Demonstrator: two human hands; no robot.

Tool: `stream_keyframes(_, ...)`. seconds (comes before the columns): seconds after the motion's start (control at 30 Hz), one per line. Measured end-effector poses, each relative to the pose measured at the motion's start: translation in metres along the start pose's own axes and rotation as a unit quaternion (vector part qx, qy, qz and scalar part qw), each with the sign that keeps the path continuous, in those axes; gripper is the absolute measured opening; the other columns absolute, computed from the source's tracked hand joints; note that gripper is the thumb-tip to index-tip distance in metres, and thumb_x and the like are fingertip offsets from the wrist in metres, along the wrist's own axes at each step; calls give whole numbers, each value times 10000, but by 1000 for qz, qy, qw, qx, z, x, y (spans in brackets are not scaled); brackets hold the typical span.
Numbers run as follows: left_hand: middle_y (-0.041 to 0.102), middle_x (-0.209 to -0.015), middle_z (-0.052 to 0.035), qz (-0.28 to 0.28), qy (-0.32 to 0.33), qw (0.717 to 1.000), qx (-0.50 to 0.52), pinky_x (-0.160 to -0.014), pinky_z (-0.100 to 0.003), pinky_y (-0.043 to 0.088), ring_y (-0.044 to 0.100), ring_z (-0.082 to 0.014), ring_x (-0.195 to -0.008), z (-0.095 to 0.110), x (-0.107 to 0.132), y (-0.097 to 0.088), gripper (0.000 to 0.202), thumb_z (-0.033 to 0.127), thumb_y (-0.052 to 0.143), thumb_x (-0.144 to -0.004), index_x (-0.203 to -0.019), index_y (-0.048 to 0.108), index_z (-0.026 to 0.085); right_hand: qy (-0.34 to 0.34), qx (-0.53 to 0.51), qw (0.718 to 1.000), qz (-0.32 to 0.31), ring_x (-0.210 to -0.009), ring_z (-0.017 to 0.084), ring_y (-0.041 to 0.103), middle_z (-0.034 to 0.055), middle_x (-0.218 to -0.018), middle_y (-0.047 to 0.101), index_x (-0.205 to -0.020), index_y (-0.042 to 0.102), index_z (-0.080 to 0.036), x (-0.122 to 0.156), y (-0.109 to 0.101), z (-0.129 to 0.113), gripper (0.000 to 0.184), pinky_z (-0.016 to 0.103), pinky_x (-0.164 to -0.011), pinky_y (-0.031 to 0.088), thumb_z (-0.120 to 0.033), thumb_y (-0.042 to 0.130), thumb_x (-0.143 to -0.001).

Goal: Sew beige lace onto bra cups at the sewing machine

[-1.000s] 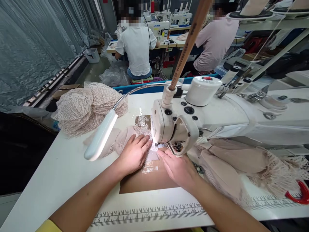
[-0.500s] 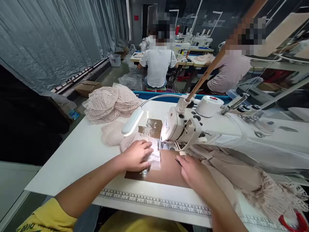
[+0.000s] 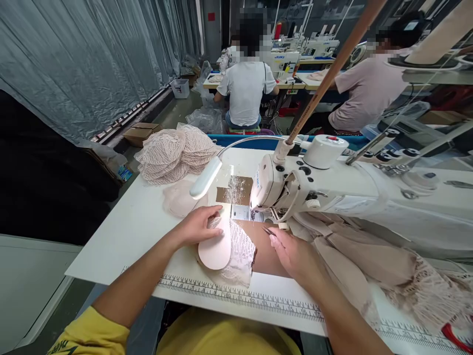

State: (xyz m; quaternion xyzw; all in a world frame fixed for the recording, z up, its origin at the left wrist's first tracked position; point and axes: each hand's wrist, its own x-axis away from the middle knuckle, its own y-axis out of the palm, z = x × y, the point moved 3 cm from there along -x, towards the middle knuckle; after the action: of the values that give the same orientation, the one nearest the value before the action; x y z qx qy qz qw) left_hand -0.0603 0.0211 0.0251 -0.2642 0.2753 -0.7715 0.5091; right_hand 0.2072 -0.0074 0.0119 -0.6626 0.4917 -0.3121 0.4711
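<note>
My left hand (image 3: 197, 226) is closed on a pale lace piece (image 3: 242, 254), its thumb pressing the smooth cream side that is folded over. The lace spreads to the right and down over a brown patch (image 3: 269, 256) on the table. Between the fingers of my right hand (image 3: 290, 249) is a slim dark pointed tool (image 3: 268, 230); its exact kind is not clear. Just beyond both hands stands the needle area of a white sewing machine (image 3: 269, 190). A sheer cup piece (image 3: 181, 198) lies beside my left hand.
Stacked lace pieces (image 3: 162, 155) sit at the back left. A lamp (image 3: 207, 177) hangs over the work. Beige fabric (image 3: 369, 246) lies under the machine arm, with a red handle (image 3: 456, 339) near the right edge. A ruler strip (image 3: 240, 298) runs along the front. Two people sit ahead.
My left hand has drawn the lace piece away from the needle area, towards me, and turned back its smooth side. My right hand keeps the dark tool. The view has shifted slightly.
</note>
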Motion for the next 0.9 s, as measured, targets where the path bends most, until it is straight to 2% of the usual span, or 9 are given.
stream_keyframes(0.07, 649, -1023, -82, -26, -23, 996, 81, -805, -339, 497, 618, -235, -922, -8, -7, 5, 588, 347, 666, -753, -1293, 539, 154, -9, -69, 998, 8, -749, 198, 681, 59, -912, 735, -1122, 625, -219, 0, -1, -4, 363, 289, -608, 484, -324, 318, -959)
stream_keyframes(0.13, 628, -866, -32, -55, -23, 983, 174, -713, -280, 475, 600, -183, -790, -9, -10, 12, 490, 336, 665, -753, -1197, 595, 142, -10, -128, 992, 10, -791, 207, 676, 67, -910, 730, -1116, 622, -196, 0, -1, -7, 389, 310, -654, 502, -372, 312, -961)
stream_keyframes(0.23, 600, -804, -14, -98, -21, 956, 277, -633, -230, 425, 558, -144, -713, 0, -8, 21, 342, 361, 688, -742, -988, 647, 128, -13, -192, 981, 1, -752, 202, 664, 57, -823, 718, -1087, 615, -172, 1, -1, -13, 420, 317, -661, 502, -407, 286, -970)
stream_keyframes(0.33, 595, -767, -15, -117, -23, 943, 311, -606, -216, 393, 535, -127, -681, 10, -5, 27, 284, 383, 702, -746, -841, 646, 121, -33, -227, 973, -9, -760, 196, 666, 47, -816, 717, -1083, 619, -180, -1, 0, -18, 414, 321, -686, 509, -397, 282, -977)
stream_keyframes(0.47, 643, -810, -46, -135, -17, 926, 352, -681, -248, 438, 581, -156, -749, 15, -4, 35, 312, 404, 725, -743, -839, 671, 112, -62, -250, 966, -18, -1019, 233, 642, 87, -1089, 709, -1122, 658, -193, -5, 6, -21, 365, 388, -880, 501, -389, 412, -938)
stream_keyframes(0.53, 670, -848, -63, -147, -24, 917, 370, -717, -268, 461, 608, -174, -784, 13, -4, 40, 331, 410, 735, -739, -880, 695, 114, -55, -278, 959, -31, -1069, 248, 624, 94, -1142, 693, -1128, 669, -199, -6, 10, -20, 356, 420, -934, 479, -402, 478, -907)
stream_keyframes(0.6, 696, -896, -79, -159, -32, 907, 388, -763, -289, 481, 632, -192, -828, 11, -3, 44, 345, 405, 745, -736, -926, 714, 119, -37, -315, 948, -40, -1028, 248, 640, 97, -1114, 702, -1115, 676, -198, -7, 13, -19, 357, 416, -912, 492, -416, 521, -879)
stream_keyframes(0.73, 724, -992, -104, -171, -27, 892, 417, -888, -337, 483, 653, -226, -941, 12, -3, 46, 343, 383, 753, -740, -974, 735, 132, -29, -363, 929, -65, -844, 200, 656, 68, -970, 714, -1070, 663, -185, -6, 11, -23, 325, 332, -764, 521, -401, 543, -859)
stream_keyframes(0.9, 714, -1063, -132, -187, -13, 881, 434, -983, -395, 450, 634, -269, -1051, 17, -2, 48, 359, 377, 737, -762, -1009, 737, 117, -33, -370, 924, -89, -740, 156, 601, 28, -863, 677, -1004, 636, -190, -6, 6, -32, 238, 278, -677, 479, -359, 536, -870)
